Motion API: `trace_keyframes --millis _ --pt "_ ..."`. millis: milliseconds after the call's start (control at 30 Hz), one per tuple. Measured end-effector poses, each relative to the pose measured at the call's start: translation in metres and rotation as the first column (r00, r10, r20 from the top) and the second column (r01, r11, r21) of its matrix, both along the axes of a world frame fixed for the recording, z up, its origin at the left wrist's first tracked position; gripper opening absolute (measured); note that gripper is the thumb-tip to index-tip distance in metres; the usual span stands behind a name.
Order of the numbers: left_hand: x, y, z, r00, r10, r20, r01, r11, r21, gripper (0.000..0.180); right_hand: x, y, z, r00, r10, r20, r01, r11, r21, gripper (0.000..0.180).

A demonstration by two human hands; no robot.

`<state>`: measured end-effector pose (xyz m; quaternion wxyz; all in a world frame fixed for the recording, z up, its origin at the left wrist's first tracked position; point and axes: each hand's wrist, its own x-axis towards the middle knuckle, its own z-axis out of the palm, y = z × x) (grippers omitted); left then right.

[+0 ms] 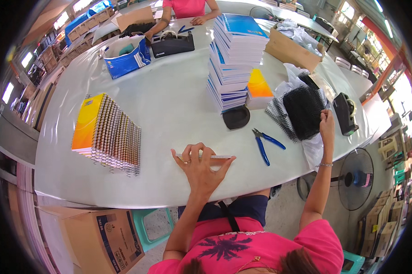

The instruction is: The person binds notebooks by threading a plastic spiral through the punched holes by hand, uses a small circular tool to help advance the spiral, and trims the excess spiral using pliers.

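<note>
Left hand [200, 166] is lying flat with fingers spread, pressing down on a thin pale strip [215, 157] near the table's [169, 105] near edge; not gripping it. Right hand [326, 122] is reaching out toward the right edge, fingers closing on the pile of black spiral coils [304, 112] lying on white plastic wrap. Blue-handled pliers [266, 142] are lying between the two hands, untouched. A stack of bound notebooks with yellow-orange covers [106, 133] is sitting toward the left edge. A tall stack of blue-covered books [235, 55] is standing mid-table, with a black round lid [236, 117] just in front. Another person in pink [187, 9] is sitting at the far edge.
</note>
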<state>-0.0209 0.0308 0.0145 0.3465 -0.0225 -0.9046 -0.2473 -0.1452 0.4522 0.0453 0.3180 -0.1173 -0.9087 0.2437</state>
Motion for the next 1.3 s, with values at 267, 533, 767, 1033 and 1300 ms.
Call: trace_keyframes --millis 267,533,767,1033,1300 --pt "-0.005 0.002 0.002 1.0 0.007 -0.023 -0.007 1.0 -0.012 0.043 -0.005 0.005 0.008 0.996 -0.024 -0.089 0.013 0.992 -0.128 0.016" --pt "-0.006 0.002 -0.001 1.0 0.008 0.003 -0.008 1.0 0.019 0.039 0.021 -0.071 0.056 0.843 0.348 -0.411 -0.537 0.493 -0.684 0.023" --pt "-0.005 0.002 0.005 0.999 -0.032 -0.021 0.032 0.999 0.001 0.033 0.036 -0.158 0.078 0.689 0.625 -0.367 -0.644 0.297 -0.705 0.024" --pt "-0.005 0.001 0.011 0.997 -0.051 0.051 0.049 0.998 0.026 0.029 0.057 -0.233 0.069 0.547 0.837 0.022 -0.619 0.422 -0.662 0.024" --pt "-0.003 -0.001 0.006 0.997 -0.051 0.049 0.05 0.998 0.028 0.03 0.075 -0.245 0.051 0.523 0.838 0.156 -0.623 0.5 -0.601 0.019"
